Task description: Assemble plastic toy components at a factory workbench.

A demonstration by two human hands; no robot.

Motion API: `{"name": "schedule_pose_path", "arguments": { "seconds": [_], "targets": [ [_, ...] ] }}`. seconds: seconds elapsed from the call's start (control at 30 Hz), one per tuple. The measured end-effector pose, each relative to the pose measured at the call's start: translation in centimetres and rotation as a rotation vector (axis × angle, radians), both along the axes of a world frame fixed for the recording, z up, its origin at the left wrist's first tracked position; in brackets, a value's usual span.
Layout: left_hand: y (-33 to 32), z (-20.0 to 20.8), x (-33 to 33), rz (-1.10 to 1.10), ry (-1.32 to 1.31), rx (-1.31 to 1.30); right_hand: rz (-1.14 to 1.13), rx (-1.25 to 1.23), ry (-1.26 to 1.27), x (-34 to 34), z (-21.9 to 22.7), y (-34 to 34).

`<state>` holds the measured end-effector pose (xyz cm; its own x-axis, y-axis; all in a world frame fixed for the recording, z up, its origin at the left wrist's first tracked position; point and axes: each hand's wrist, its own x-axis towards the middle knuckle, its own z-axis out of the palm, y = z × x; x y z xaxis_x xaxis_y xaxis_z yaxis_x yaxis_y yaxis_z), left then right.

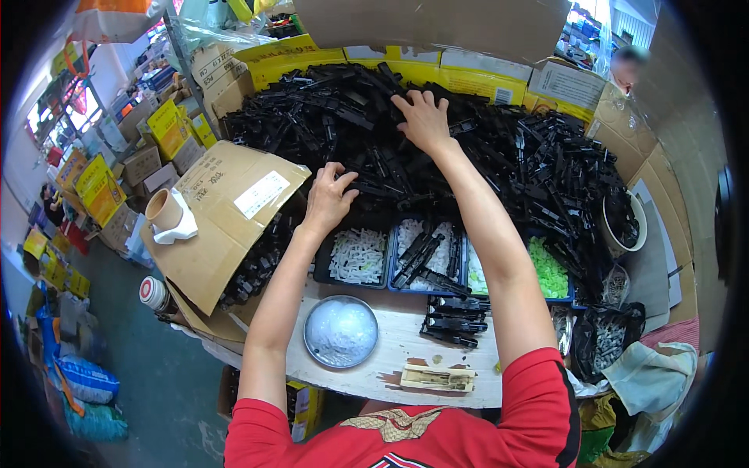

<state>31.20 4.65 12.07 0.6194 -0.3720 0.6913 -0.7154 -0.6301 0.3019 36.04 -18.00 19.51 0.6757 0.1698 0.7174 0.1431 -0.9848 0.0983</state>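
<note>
A large heap of long, narrow black plastic parts (pixel 499 156) spreads across the back of the bench. My left hand (pixel 329 199) is at the heap's near edge, fingers bent and apart, their tips at the black parts. Farther back and to the right, my right hand (pixel 425 121) reaches over the heap with its fingers spread, the tips touching it. No part shows clearly in either hand. Below the heap stand a bin of small white pieces (pixel 357 256), a bin (pixel 390 269) with black parts lying over white pieces, and some light green pieces (pixel 548 269).
On the white bench top (pixel 312 370) are a round metal dish (pixel 341 331) of whitish contents, a short stack of black parts (pixel 454 321) and a cream-coloured block (pixel 437 378). A cardboard flap (pixel 226 210) carries a tape roll (pixel 164 209) at left. A white bucket (pixel 641 226) stands right.
</note>
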Motion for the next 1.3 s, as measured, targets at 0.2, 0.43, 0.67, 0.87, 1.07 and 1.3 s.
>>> {"name": "schedule_pose_path", "arguments": {
  "seconds": [0.2,0.43,0.67,0.87,1.07,1.3],
  "targets": [
    [0.1,0.0,-0.2,0.013,-0.051,0.074,0.061,-0.033,-0.018,1.6,-0.8,-0.8],
    [0.4,-0.9,0.1,0.015,-0.139,0.095,0.39,0.452,-0.395,-0.2,0.5,-3.7],
    [-0.4,-0.4,-0.5,0.063,-0.127,0.129,0.697,1.279,0.004,-3.4,-2.1,-3.1],
    [-1.0,-0.4,-0.3,0.114,-0.121,0.095,0.756,1.472,0.34,-4.8,-3.7,-2.1],
    [-1.3,0.0,-0.4,0.128,-0.109,0.124,0.505,1.515,0.764,-5.7,-3.3,-0.6],
    [-1.0,-0.6,0.3,0.092,-0.081,0.297,-0.043,0.495,0.572,-6.3,-1.4,1.4]
  ]
}}
